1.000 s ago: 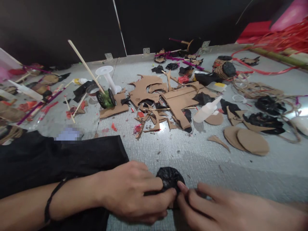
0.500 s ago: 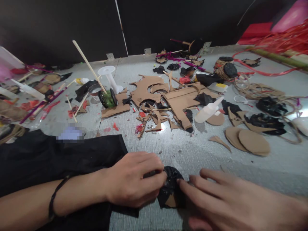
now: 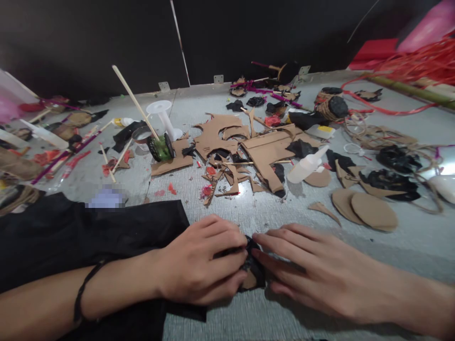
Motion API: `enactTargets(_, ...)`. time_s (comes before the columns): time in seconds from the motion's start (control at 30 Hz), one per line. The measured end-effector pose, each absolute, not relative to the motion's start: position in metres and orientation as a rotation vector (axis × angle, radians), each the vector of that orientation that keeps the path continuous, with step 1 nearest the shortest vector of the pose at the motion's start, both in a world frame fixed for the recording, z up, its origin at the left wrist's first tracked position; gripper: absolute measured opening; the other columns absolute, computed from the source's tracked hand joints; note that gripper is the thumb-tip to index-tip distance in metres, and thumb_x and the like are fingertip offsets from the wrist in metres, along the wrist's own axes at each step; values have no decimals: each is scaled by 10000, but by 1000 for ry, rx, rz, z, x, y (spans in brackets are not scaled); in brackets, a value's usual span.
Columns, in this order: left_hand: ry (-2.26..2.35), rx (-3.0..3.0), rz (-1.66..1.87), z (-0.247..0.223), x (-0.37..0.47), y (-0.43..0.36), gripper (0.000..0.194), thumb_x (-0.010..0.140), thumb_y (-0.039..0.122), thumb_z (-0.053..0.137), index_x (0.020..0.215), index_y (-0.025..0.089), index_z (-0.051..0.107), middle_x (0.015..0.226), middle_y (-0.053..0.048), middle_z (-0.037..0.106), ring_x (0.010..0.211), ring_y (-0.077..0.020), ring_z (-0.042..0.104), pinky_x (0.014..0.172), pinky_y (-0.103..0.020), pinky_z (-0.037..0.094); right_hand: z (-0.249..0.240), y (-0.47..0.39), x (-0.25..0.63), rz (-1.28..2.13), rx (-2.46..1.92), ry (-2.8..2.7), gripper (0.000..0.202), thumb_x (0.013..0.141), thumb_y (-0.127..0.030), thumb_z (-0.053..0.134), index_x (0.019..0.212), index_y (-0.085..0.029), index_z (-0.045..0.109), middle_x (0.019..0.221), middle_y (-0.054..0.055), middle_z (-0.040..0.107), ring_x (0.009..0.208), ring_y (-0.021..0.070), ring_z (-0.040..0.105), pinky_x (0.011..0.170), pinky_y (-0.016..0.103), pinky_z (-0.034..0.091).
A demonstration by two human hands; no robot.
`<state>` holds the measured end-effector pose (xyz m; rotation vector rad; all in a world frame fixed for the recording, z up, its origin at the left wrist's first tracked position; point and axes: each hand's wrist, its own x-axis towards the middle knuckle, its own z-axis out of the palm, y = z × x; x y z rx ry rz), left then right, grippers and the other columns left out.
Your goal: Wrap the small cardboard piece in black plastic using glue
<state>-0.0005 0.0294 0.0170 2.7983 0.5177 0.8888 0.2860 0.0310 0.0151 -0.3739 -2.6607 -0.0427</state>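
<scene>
At the bottom middle, a small cardboard piece partly wrapped in black plastic (image 3: 254, 273) lies on the grey surface. My left hand (image 3: 206, 260) has its fingers curled and pressed together on the left side of this piece, covering part of it. From the right, my right hand (image 3: 313, 267) touches the black plastic with its fingertips, its fingers stretched out and slightly apart. A black plastic sheet (image 3: 142, 222) spreads under and behind my left forearm.
Cut cardboard scraps (image 3: 265, 151) cover the middle. A white glue bottle (image 3: 305, 166) and cardboard discs (image 3: 375, 210) are on the right. A stick leans from a green-centred wheel (image 3: 161, 148) beside a white spool (image 3: 161, 113). A dark wall (image 3: 249, 38) stands behind.
My right hand has moved up and left, its fingertips now on the upper edge of the black-wrapped piece. My left hand has shifted slightly, covering more of the piece.
</scene>
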Motion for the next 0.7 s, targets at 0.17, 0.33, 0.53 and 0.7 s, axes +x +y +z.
enactTargets(0.17,490,2785,831,16,-1,31,213,1110,197,591,993,109,746,998,-97,804,984,-244,739,894,-417,614,16,32,287,-33,-381,-2643,313,1167,-297,572,1155,-96,812,1244,143,818,1033,244,746,959,400,593)
enactTargets(0.33,425,2754,830,16,-2,30,308,1147,266,561,973,100,754,1019,-122,824,954,-247,750,865,-430,602,22,33,287,-40,-417,-2630,332,1185,-274,526,1195,-81,796,1259,139,820,1102,232,750,994,390,597)
enactTargets(0.53,379,2828,834,14,-2,29,373,1154,320,565,957,90,783,1047,-127,828,929,-255,744,864,-438,593,18,31,286,-4,-412,-2614,393,1206,-306,477,1170,-95,807,1244,127,832,1097,228,756,1010,381,596)
enactTargets(0.7,367,2886,784,15,-3,28,394,1150,322,576,933,90,808,1045,-122,824,925,-259,734,863,-431,577,15,30,287,89,-356,-2666,325,1181,-297,569,1317,-79,768,1267,112,837,1143,197,766,1051,343,591)
